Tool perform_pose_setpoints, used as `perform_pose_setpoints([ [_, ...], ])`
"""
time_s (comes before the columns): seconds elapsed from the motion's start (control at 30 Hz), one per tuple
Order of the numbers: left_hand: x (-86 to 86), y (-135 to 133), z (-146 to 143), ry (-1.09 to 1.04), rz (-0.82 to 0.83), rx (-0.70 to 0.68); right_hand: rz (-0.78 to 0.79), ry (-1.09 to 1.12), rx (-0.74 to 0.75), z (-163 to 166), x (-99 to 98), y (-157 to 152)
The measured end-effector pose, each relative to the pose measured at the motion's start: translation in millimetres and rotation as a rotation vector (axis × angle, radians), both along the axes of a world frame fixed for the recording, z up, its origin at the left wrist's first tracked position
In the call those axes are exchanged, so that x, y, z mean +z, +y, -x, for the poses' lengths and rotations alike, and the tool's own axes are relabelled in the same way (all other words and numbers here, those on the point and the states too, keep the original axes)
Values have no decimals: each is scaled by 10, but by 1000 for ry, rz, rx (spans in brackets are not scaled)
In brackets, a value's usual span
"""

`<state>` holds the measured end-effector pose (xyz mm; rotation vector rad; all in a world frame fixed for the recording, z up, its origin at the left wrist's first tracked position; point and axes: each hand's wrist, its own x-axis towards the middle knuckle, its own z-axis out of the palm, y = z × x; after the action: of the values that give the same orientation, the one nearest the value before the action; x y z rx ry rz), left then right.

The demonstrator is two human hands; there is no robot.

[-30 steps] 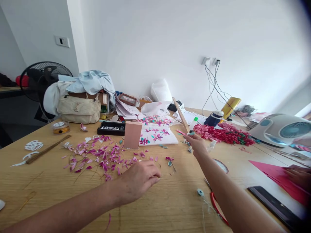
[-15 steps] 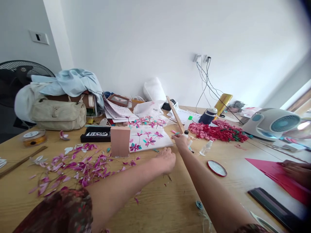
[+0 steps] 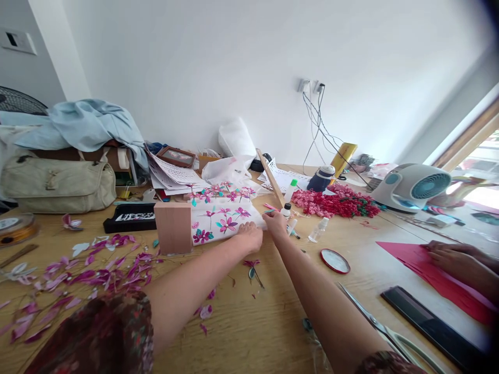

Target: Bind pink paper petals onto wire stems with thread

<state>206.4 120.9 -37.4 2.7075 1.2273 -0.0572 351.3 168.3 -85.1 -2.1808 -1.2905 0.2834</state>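
Near the table's middle lies a white sheet (image 3: 213,240) covered with magenta and teal flowers (image 3: 227,224). A wooden block (image 3: 173,228) stands upright at its left end. My left hand (image 3: 250,238) rests at the sheet's near right edge with its fingers curled onto it. At the sheet's right end, my right hand (image 3: 275,224) is closed, seemingly pinching the corner; its fingertips are partly hidden. A black-capped bottle (image 3: 286,209) stands just beyond the right hand. On the tabletop below my left hand is a loose flower with a leaf and stem (image 3: 252,270).
Loose magenta petals on stems (image 3: 101,275) spread across the left. Scissors (image 3: 368,314), a phone (image 3: 424,324) and a round lid (image 3: 335,261) lie at right. Another person's hands (image 3: 456,254) rest on red sheets (image 3: 417,265). A small fan (image 3: 413,188) stands behind.
My left hand has moved forward onto the sheet's edge, uncovering the loose flower. My right hand stays by the sheet's right end. The view has turned slightly right.
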Motion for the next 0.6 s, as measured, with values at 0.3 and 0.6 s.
perform_pose_setpoints([
  [0.3,-67,77,-12,-21,52,32,-9,10,-10,3,-41,-4],
  [0.6,-71,108,-26,-3,25,14,8,15,-9,10,-41,-29],
])
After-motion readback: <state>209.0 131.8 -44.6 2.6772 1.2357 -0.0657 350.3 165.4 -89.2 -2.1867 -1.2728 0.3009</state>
